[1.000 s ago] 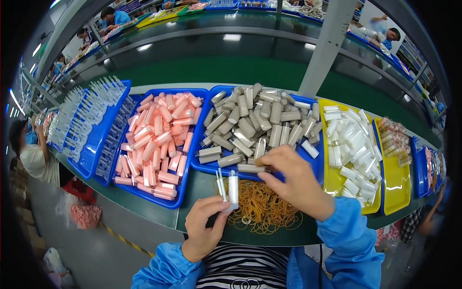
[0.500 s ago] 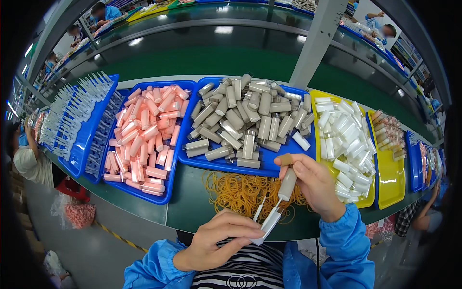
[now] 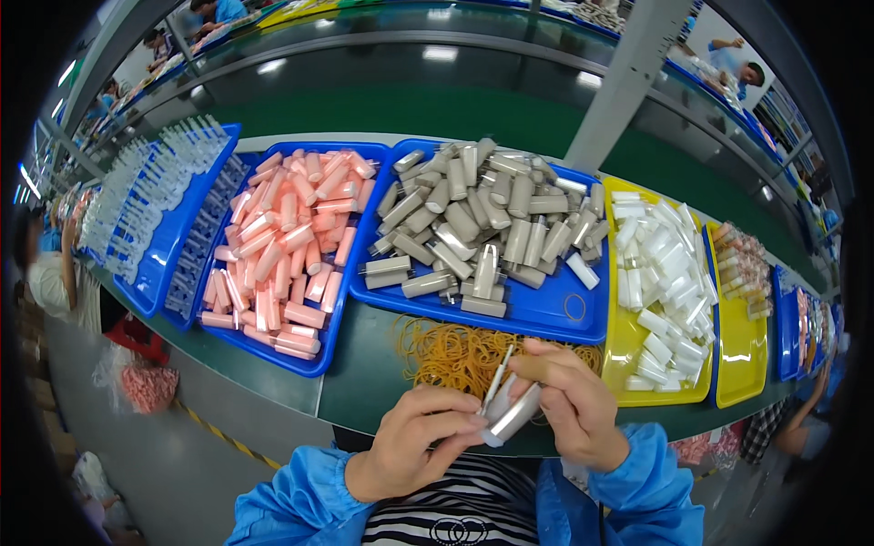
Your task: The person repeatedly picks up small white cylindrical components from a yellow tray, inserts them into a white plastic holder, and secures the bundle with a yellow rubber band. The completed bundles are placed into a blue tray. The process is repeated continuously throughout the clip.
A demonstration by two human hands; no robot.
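Note:
My left hand (image 3: pixel 421 443) pinches a white plastic piece with thin prongs (image 3: pixel 497 382) at its lower end. Against it, a tube (image 3: pixel 515 415) with a clear shiny side lies tilted in front of my chest. The fingers of my right hand (image 3: pixel 575 400) are closed on the tube's upper part and hide some of it. Just beyond both hands, a loose heap of yellow-orange rubber bands (image 3: pixel 442 353) lies on the green table. Grey tubes (image 3: pixel 482 214) fill much of the blue tray (image 3: pixel 537 320) behind it.
Pink tubes (image 3: pixel 289 241) fill a blue tray at left, beside racks of clear-white pronged pieces (image 3: pixel 150 196). At right, a yellow tray (image 3: pixel 628 387) holds white tubes (image 3: pixel 669 273). A metal post (image 3: pixel 628 82) rises behind. Other people work further off.
My right hand has moved down and toward my left hand, bringing the grey tube down along the white pronged piece. A rubber band in the grey tubes' tray now shows. The view has shifted slightly.

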